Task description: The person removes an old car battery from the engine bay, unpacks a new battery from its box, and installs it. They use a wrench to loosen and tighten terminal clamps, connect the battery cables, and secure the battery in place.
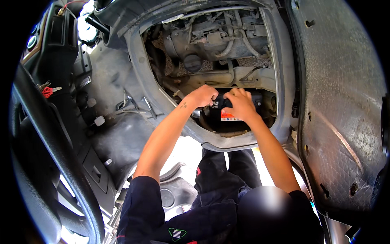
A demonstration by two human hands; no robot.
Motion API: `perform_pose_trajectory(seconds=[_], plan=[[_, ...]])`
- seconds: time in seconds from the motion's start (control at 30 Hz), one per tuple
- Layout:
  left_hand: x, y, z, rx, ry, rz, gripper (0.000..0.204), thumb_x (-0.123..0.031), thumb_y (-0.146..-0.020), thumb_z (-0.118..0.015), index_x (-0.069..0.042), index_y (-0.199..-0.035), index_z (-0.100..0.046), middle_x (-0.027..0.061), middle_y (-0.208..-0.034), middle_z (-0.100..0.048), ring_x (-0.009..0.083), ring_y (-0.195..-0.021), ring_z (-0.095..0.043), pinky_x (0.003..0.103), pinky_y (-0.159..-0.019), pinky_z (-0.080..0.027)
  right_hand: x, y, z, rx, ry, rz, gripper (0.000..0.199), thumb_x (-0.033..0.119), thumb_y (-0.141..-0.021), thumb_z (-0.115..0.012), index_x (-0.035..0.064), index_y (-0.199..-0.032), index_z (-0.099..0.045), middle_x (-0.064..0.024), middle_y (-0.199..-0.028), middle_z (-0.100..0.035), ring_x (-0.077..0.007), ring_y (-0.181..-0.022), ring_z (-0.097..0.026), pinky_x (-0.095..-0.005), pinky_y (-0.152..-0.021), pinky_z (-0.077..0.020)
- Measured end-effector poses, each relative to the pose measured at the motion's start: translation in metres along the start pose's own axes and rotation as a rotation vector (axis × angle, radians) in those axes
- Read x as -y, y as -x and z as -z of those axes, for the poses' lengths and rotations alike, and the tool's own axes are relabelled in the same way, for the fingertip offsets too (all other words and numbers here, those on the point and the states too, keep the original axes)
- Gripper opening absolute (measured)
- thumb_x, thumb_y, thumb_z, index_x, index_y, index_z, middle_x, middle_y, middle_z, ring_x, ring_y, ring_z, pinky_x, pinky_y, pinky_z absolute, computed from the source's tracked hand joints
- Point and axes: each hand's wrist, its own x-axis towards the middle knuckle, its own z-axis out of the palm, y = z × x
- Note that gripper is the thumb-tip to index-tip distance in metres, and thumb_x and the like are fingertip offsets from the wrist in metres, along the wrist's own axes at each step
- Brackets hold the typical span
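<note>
A black car battery (222, 112) with an orange and white label sits low in the open engine bay. My left hand (202, 96) is closed at the left end of its top, with the fingertips at a metal battery terminal clamp (214, 104). From the right, my right hand (242, 103) reaches over the battery top. Its fingers and thumb are bent around a black part there, mostly hidden by the hand. Another terminal (258, 103) shows to the right of this hand.
The bay's grey rim (284, 81) surrounds the opening, with a dusty engine (215, 40) on the far side. Metal hand tools (149, 106) lie on the floor to the left. A steering wheel (61, 150) stands at far left, keys (48, 91) beyond it. A raised metal-lined panel (345, 101) borders the right.
</note>
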Motion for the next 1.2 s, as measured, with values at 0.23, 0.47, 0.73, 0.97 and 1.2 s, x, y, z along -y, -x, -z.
perform_pose_trajectory(seconds=[0.23, 0.47, 0.73, 0.97, 1.2], plan=[[0.003, -0.008, 0.001, 0.05, 0.115, 0.044, 0.019, -0.002, -0.064, -0.078, 0.001, -0.077, -0.066, 0.0158, -0.073, -0.066, 0.0338, -0.078, -0.066, 0.041, -0.067, -0.049, -0.007, -0.004, -0.028, 0.025, -0.058, 0.175, 0.052, 0.028, -0.067, -0.085, 0.0123, -0.111, -0.061, -0.0049, -0.11, -0.055, -0.0273, -0.108, -0.051, -0.0383, -0.091, -0.0398], [-0.013, -0.004, -0.002, 0.016, 0.073, 0.13, 0.014, -0.001, -0.07, -0.074, 0.002, -0.075, -0.062, 0.0172, -0.071, -0.064, 0.0311, -0.077, -0.068, 0.042, -0.066, -0.049, -0.001, -0.021, -0.031, 0.115, -0.002, 0.008, 0.076, 0.023, -0.061, -0.089, 0.0099, -0.125, -0.05, -0.0109, -0.125, -0.047, -0.031, -0.121, -0.046, -0.0415, -0.1, -0.035], [0.011, 0.007, -0.002, -0.17, 0.003, 0.146, 0.071, -0.019, -0.065, -0.083, -0.006, -0.128, -0.053, 0.0259, -0.118, -0.061, 0.0389, -0.112, -0.058, 0.039, -0.098, -0.045, -0.006, -0.018, -0.043, 0.083, -0.249, 0.002, 0.065, 0.035, -0.072, -0.081, 0.014, -0.13, -0.06, -0.0053, -0.131, -0.058, -0.0237, -0.13, -0.043, -0.0419, -0.107, -0.0267], [0.016, -0.005, 0.006, 0.162, 0.115, 0.243, 0.065, -0.02, -0.064, -0.083, 0.0, -0.122, -0.059, 0.0212, -0.118, -0.065, 0.0349, -0.113, -0.061, 0.04, -0.094, -0.047, -0.007, -0.024, -0.049, 0.113, -0.316, -0.085, 0.059, 0.029, -0.074, -0.08, 0.0159, -0.128, -0.063, -0.0032, -0.131, -0.061, -0.0233, -0.126, -0.048, -0.0388, -0.106, -0.0266], [-0.009, -0.017, 0.006, 0.126, -0.041, 0.218, 0.064, -0.008, -0.062, -0.083, -0.001, -0.122, -0.059, 0.021, -0.121, -0.063, 0.0382, -0.116, -0.058, 0.043, -0.096, -0.047, -0.007, -0.021, -0.047, 0.075, -0.304, -0.101, 0.056, 0.026, -0.071, -0.081, 0.0144, -0.123, -0.066, -0.0033, -0.129, -0.062, -0.0234, -0.123, -0.049, -0.04, -0.105, -0.0286]])
